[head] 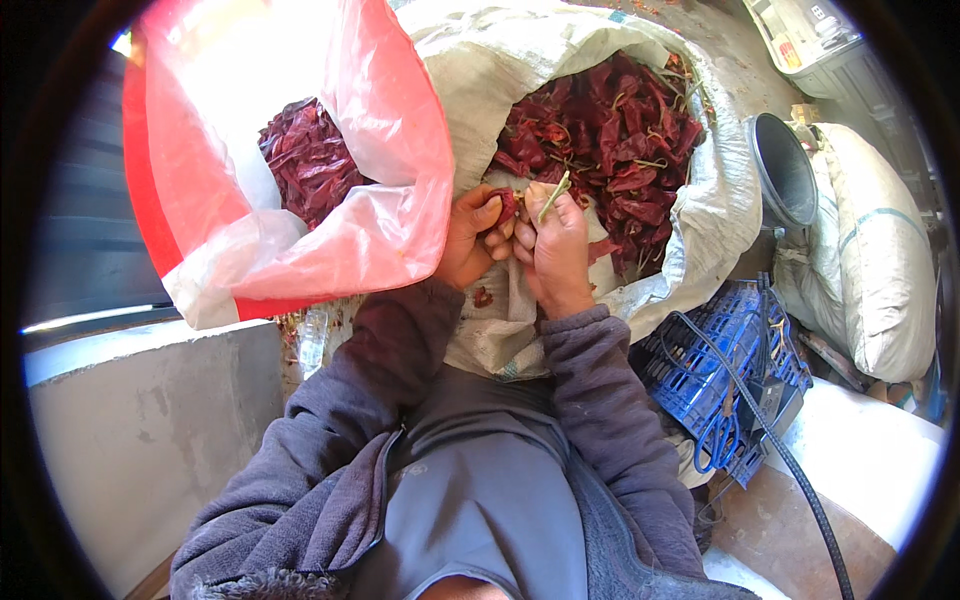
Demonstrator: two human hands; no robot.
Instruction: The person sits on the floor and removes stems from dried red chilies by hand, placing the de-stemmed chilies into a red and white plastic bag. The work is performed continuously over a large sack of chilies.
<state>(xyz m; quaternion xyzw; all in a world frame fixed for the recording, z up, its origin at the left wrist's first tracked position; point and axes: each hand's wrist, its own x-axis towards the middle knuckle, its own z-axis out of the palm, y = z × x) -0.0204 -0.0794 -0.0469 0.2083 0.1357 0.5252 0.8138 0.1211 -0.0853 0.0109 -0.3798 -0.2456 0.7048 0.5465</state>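
My left hand (472, 232) grips the body of a dried red chili pepper (502, 206) over the front edge of a white woven sack (510, 315). Close against it, my right hand (555, 240) pinches a pale green stem (555, 196) between thumb and fingers. Whether that stem is still joined to the pepper cannot be told. Many dried red peppers with stems (600, 142) fill the open sack beyond my hands. To the left, a red box lined with clear plastic (390, 240) holds a heap of dark red peppers (311, 161).
A dark bucket (784, 169) and a full white sack (877, 247) stand at the right. Nearer are a blue plastic crate (705, 375), blue-handled scissors (718, 441) and a black cable (765, 427). A low wall (150, 405) and a clear plastic container (311, 339) lie at left.
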